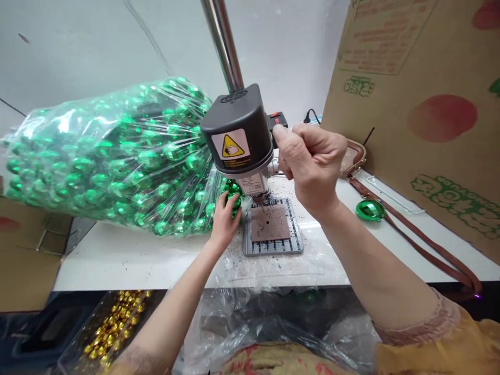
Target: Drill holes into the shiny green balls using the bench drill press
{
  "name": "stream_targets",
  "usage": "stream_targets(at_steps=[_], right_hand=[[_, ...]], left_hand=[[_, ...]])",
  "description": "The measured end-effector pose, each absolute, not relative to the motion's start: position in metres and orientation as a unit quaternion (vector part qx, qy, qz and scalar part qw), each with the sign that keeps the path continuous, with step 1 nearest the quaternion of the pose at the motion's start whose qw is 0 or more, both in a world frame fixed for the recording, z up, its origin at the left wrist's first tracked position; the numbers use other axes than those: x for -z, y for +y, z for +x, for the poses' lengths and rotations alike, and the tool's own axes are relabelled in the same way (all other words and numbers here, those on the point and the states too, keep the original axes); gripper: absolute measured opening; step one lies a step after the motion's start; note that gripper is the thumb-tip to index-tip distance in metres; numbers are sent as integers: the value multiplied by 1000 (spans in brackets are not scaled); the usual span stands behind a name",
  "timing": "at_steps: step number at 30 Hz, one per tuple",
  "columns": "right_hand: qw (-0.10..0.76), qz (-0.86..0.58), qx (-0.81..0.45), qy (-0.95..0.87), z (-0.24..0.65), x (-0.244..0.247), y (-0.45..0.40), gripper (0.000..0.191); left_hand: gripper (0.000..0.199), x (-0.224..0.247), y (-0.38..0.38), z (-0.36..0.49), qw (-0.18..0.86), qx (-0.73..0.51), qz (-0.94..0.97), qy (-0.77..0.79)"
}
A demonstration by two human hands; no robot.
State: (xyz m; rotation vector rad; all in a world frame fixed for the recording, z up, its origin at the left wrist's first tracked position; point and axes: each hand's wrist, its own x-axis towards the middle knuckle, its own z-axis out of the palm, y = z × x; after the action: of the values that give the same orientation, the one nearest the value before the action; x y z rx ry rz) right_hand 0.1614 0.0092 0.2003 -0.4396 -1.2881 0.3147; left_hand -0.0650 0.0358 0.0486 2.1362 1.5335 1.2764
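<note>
Surface [156, 260]: white, spanning the middle.
Bag [117, 156]: clear, bulging, lying sideways at left.
Drill [236, 130]: upright, right of the bag.
Plate [247, 249]: beneath the drill's head.
Right hand [312, 161]: fingers folded into a fist beside the drill; any grip is hidden.
Left hand [225, 221]: fingers curled around a ball.
Ball [233, 186]: green, round, no long axis, just left of the plate; left hand nearer.

1. Lighting: bright, cool, fairly even across counter [136, 260] and wall [289, 52].
2. Glare: white patches on plastic bag [70, 127]; hard glints on green beads [164, 153]; bright streak along metal column [224, 44].
3. Shadow: dim beneath the counter.
4. Distortion: wide-angle stretch at the edges, notably the right-hand cardboard box [383, 146].
5. Focus: box lettering [377, 36] soft; warning label [231, 147] small print apparently too blurred to read.
</note>
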Motion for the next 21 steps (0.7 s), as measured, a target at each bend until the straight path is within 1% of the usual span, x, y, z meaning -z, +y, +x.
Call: stream_targets(at_steps=[1, 2, 4, 7, 8, 10, 12, 15, 17, 21], right_hand=[[766, -207, -152, -590, 161, -200, 9, 50], [767, -210, -156, -586, 161, -201, 8, 50], [771, -215, -159, -578, 160, -201, 7, 50], [775, -219, -158, -571, 159, -202, 6, 51], [776, -219, -158, -570, 159, -202, 6, 51], [777, -216, -157, -570, 159, -202, 6, 51], [776, -214, -153, -573, 159, -202, 6, 51], [772, -216, -146, -580, 160, -202, 7, 52], [772, -220, -141, -580, 159, -202, 6, 52], [773, -216, -136, -580, 159, -202, 6, 52]], left_hand=[[35, -49, 19, -64, 122, -447, 722, 514], [32, -49, 4, -62, 157, -467, 707, 508], [33, -49, -18, -55, 283, -522, 634, 497], [41, -49, -30, -41, 496, -572, 464, 460], [43, -50, -30, -37, 543, -575, 420, 445], [45, -51, -26, -30, 593, -573, 374, 425], [47, -50, -22, -27, 609, -567, 365, 418], [53, -46, -17, -26, 600, -549, 391, 432], [56, -40, -14, -27, 572, -545, 421, 445], [61, -27, -7, -29, 485, -545, 500, 467]])
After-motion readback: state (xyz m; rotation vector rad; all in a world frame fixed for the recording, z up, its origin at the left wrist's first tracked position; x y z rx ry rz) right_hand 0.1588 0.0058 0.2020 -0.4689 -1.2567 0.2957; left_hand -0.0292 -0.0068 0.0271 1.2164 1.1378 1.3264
